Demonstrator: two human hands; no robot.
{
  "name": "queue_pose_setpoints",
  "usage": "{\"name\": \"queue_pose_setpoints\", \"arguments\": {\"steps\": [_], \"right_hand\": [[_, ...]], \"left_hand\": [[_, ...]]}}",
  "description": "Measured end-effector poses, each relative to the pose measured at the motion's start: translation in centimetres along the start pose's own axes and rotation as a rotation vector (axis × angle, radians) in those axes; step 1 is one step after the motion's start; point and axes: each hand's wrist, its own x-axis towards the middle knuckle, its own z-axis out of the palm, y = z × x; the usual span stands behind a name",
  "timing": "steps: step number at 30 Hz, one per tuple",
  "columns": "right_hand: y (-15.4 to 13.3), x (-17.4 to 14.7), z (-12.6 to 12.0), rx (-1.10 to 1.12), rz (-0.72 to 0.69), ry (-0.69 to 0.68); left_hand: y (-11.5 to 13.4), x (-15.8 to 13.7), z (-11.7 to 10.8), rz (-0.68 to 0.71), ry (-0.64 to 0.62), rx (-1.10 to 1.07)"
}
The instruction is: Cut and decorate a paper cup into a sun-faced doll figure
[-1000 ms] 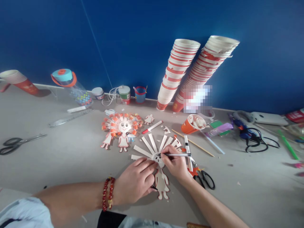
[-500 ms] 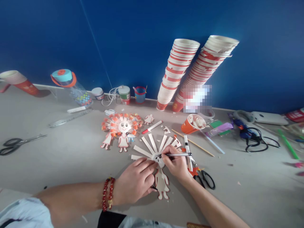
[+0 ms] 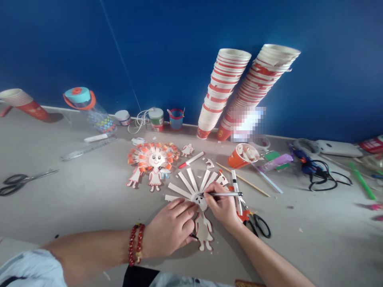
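Observation:
A white paper doll (image 3: 204, 231) with strips fanned out round its head lies flat on the table, its body edged in red. Dark eye marks show on its face. My right hand (image 3: 220, 205) pinches a slim pen (image 3: 227, 194), which lies nearly level with its tip at the top of the face. On the doll's left side, my left hand (image 3: 173, 225) presses fingers onto the head and lower strips. A small black piece, apparently a pen cap (image 3: 194, 236), sticks out between its thumb and curled fingers.
Finished paper dolls (image 3: 155, 163) with orange curls lie beyond my left hand. Black-handled scissors (image 3: 261, 225) and a marker (image 3: 237, 191) are by my right wrist. Behind stand an orange cup (image 3: 243, 155) of scraps and tall paper-cup stacks (image 3: 223, 83). Other scissors (image 3: 20, 181) lie far left.
The pen in my right hand has shifted very slightly over the doll's face. My left hand stays in place.

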Motion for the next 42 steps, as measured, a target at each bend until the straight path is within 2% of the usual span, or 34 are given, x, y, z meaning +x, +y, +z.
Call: {"name": "queue_pose_setpoints", "arguments": {"steps": [27, 42], "right_hand": [[-0.29, -0.06, -0.12, 0.009, 0.009, -0.024], [0.59, -0.52, -0.13, 0.176, 0.097, 0.029]], "left_hand": [[-0.02, 0.07, -0.04, -0.003, 0.014, -0.007], [-0.06, 0.04, 0.06, 0.001, -0.025, -0.017]]}}
